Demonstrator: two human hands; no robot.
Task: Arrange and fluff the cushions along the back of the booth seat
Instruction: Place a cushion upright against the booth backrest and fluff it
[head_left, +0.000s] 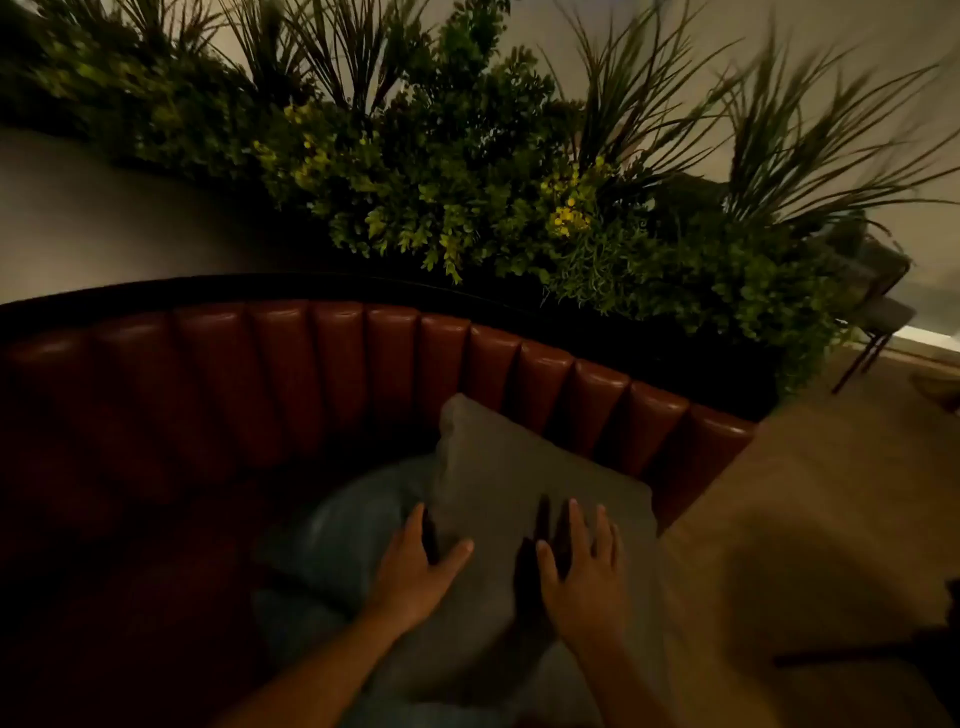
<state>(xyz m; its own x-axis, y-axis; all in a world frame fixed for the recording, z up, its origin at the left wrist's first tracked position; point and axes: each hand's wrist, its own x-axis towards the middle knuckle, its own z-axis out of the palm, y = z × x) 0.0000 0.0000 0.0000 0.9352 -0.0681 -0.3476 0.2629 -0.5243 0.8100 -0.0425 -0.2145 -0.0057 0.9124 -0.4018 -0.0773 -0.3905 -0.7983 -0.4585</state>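
A grey-brown cushion (498, 478) leans against the curved, red-brown channelled back of the booth seat (291, 374). Behind and left of it lies a bluish cushion (343, 525), partly covered. My left hand (415, 571) grips the grey cushion's left edge, thumb on its front and fingers wrapped behind. My right hand (587, 566) lies flat on the cushion's front with fingers spread. The cushion's lower part is hidden by my arms.
A planter of green foliage and tall grasses (467, 197) runs along the top of the booth back. A tan tabletop or surface (810, 545) fills the right side. A chair (878, 312) stands on the floor at far right. The seat to the left is dark.
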